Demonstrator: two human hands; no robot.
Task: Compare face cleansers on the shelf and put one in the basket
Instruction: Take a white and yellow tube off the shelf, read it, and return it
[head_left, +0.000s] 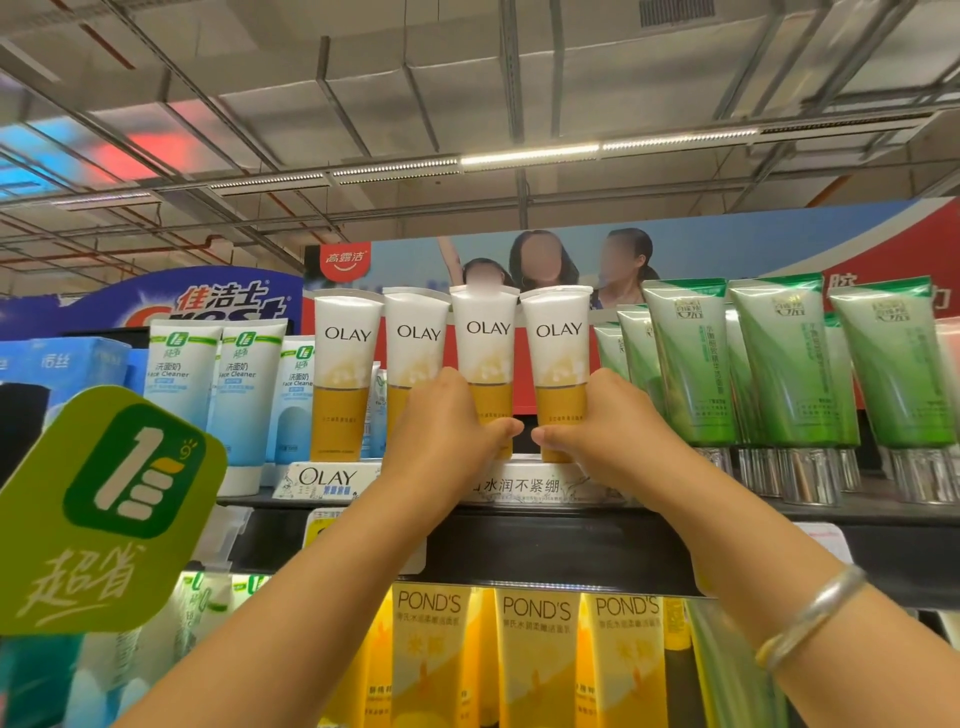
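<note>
Several white-and-amber Olay cleanser tubes stand in a row on the top shelf (519, 525). My left hand (447, 431) grips the lower part of the third Olay tube (485, 338). Around the base of the fourth Olay tube (557, 338) curl the fingers of my right hand (608, 421). Both tubes stand upright in their white Olay display tray (332, 480). The other two Olay tubes (347, 364) stand untouched to the left. No basket is in view.
Blue-white face cleaner tubes (239, 384) stand left of the Olay row, green tubes (779, 364) to the right. Yellow Pond's boxes (535, 654) fill the shelf below. A green price sign (104, 509) juts out at the left. A silver bangle (810, 613) circles my right wrist.
</note>
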